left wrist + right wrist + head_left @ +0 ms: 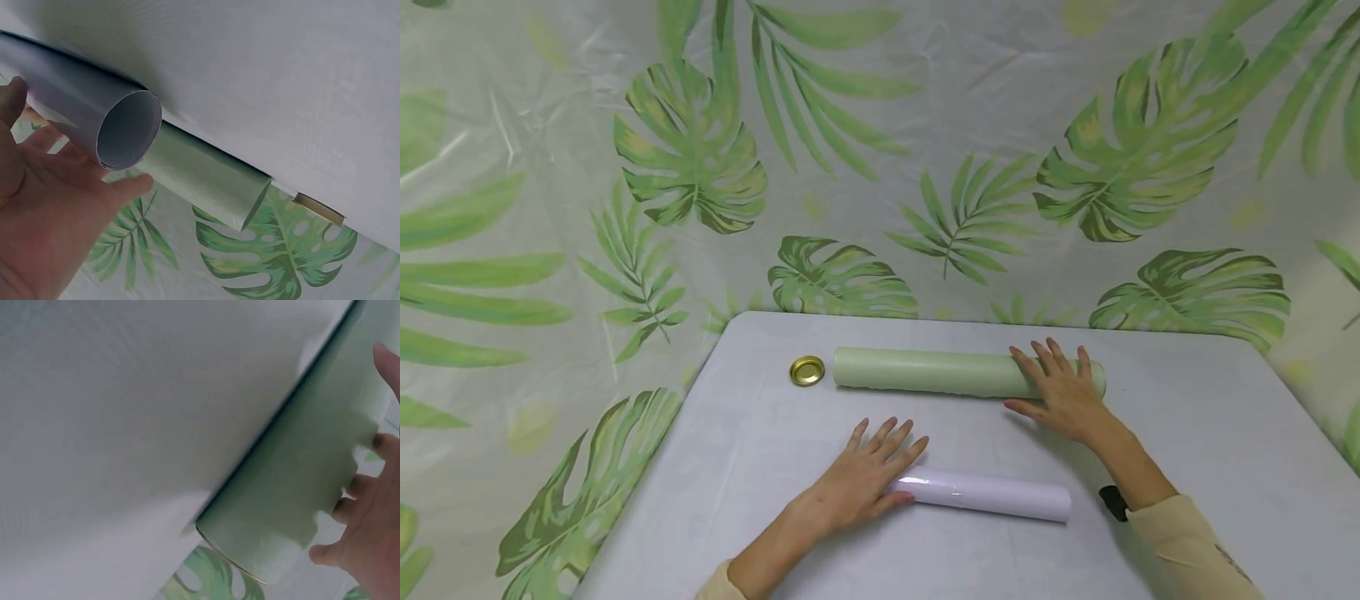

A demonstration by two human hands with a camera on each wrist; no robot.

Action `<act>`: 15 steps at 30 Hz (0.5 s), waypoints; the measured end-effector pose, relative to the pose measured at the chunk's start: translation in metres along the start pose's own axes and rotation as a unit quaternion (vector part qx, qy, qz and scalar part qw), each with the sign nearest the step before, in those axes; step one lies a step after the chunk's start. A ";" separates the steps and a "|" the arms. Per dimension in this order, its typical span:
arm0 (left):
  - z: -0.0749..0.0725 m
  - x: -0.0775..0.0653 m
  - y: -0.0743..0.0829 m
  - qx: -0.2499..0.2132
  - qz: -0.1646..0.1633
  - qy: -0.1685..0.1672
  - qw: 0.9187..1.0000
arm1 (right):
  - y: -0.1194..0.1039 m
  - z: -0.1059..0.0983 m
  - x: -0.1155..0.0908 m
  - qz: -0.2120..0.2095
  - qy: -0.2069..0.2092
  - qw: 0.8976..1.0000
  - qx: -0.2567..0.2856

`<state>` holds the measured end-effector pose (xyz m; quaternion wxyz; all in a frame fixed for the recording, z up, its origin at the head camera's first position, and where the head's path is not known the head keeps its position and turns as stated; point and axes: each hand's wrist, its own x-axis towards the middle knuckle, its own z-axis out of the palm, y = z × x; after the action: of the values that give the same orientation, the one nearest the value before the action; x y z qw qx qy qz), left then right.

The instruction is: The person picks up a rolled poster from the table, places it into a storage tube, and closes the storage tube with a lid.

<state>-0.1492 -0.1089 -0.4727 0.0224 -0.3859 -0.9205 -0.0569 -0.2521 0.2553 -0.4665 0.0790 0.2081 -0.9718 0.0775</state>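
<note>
A pale lavender hollow tube (992, 493) lies across the nearer part of the table. My left hand (859, 485) lies over its left end, fingers spread and fairly straight. The left wrist view looks into the open round end of the lavender tube (62, 84), with the palm beside it. Farther back lies a longer, thicker light green tube (917, 372), roughly parallel to the lavender one. Over its right part rests my right hand (1063, 402), fingers spread out. In the right wrist view a thin gold-coloured edge rims the green tube's (294, 469) near end.
A small round gold lid (807, 371) lies just left of the green tube. The white table (760, 500) meets a leaf-patterned sheet (850, 200) along its back edge. A small black object (1113, 503) shows by the right wrist.
</note>
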 end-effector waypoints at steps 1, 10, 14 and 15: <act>0.000 0.000 0.000 0.000 0.002 -0.004 1.000 | 0.000 0.000 0.000 -0.001 -0.002 1.000 0.001; 0.000 -0.002 0.005 -0.010 0.020 -0.038 0.999 | 0.004 0.007 0.006 -0.013 0.020 1.000 -0.004; 0.001 -0.003 0.006 0.014 0.031 -0.039 0.999 | 0.006 0.011 0.010 -0.010 0.032 0.999 0.007; 0.001 -0.003 0.005 0.020 0.034 -0.036 0.999 | 0.006 0.013 0.011 -0.011 0.034 0.999 0.008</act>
<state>-0.1431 -0.1072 -0.4733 -0.0011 -0.4182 -0.9080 -0.0237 -0.2659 0.2545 -0.4774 0.1109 0.2165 -0.9656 0.0919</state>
